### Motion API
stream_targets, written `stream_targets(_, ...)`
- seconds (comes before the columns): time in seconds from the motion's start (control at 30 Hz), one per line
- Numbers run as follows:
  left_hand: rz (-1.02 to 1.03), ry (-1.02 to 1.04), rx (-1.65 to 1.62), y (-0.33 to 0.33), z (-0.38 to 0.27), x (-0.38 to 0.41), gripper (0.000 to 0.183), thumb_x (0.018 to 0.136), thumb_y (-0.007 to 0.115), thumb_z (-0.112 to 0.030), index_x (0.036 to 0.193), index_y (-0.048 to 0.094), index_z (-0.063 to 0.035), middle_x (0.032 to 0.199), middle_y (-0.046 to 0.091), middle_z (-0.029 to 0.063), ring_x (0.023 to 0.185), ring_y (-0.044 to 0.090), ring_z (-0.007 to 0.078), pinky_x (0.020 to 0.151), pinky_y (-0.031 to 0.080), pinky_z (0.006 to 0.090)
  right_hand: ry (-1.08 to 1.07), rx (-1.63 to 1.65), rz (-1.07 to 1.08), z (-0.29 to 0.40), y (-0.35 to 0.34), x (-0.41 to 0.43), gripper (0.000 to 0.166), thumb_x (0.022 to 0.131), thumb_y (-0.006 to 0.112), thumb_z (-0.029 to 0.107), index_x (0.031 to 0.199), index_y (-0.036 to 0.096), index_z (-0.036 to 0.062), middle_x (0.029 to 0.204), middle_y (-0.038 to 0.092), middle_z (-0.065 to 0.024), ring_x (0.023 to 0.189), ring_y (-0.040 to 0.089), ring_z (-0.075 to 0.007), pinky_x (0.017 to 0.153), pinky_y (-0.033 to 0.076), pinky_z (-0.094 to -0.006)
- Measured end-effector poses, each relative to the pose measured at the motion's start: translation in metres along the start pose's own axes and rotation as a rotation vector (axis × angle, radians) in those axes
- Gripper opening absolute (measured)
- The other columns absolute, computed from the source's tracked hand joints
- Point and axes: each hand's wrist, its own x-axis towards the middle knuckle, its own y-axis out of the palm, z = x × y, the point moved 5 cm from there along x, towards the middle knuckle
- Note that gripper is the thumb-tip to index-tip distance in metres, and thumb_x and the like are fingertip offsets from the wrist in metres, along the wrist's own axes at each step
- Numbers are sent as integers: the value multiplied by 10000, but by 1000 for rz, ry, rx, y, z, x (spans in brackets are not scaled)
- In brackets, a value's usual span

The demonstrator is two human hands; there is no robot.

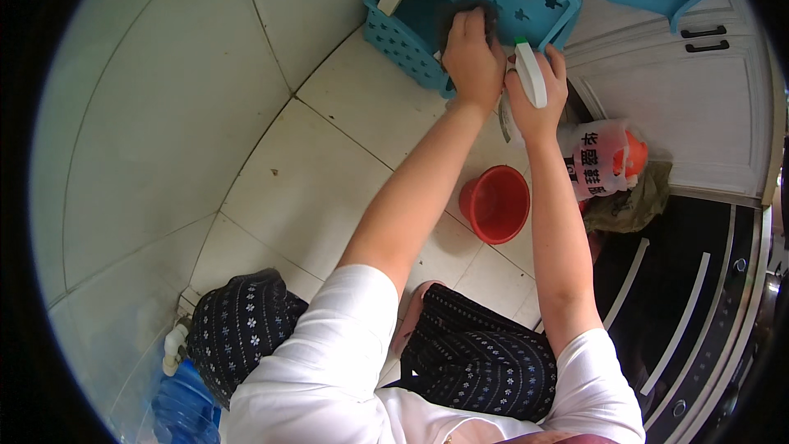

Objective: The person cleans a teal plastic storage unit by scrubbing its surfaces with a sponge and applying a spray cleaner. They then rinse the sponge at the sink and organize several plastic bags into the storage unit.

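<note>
Near the top of the view, a blue plastic basket rack point(404, 43) with flower-shaped cutouts and white clips stands on the tiled floor. My left hand point(473, 60) reaches to its open front, its fingers curled on a dark scouring pad point(447, 23), blurred and partly hidden by the hand. Beside it, my right hand point(537, 89) grips a spray bottle point(531, 77) with a white trigger head and a green nozzle; the bottle's body is mostly behind the hand. Below both hands, between my forearms, a red plastic bucket point(499, 205) stands on the floor.
White cabinet doors point(727, 98) with black handles are at the right, above a black built-in appliance point(672, 277). Plastic bags point(607, 157) lie against the cabinet. A tiled wall point(166, 105) rises at the left. A blue water jug point(185, 404) and a white pipe point(175, 345) are at lower left.
</note>
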Motion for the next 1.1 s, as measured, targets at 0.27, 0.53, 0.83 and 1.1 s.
stream_targets(0.27,337,574,127,6,11,-26,316,780,625,-153,1094,608,-130,915,585,37,813,645,231,627,539,340,42,-13,-36,-5,0,-1,258,684,684,123,942,678,108,1047,626,-152,1086,564,-366,818,501,-429)
stream_targets(0.53,265,340,-33,4,9,-29,405,743,651,-49,1137,568,-91,1049,569,125,921,598,347,721,525,415,435,681,165,-32,-6,-13,269,751,591,64,1010,635,11,1007,618,-120,844,640,-270,729,504,-375)
stream_targets(0.83,384,490,72,21,5,-21,346,806,564,-96,1149,529,-120,1083,546,76,928,576,328,719,526,435,676,1104,216,-49,-13,-3,407,789,502,52,1189,532,-18,990,558,-75,649,595,-217,610,478,-334)
stream_targets(1.1,359,558,-38,-6,-14,-18,313,806,566,-77,1118,574,-110,1116,567,97,970,589,331,762,516,427,642,1114,159,-41,-16,-9,346,797,506,72,1134,549,6,1086,543,-80,667,586,-204,628,476,-323)
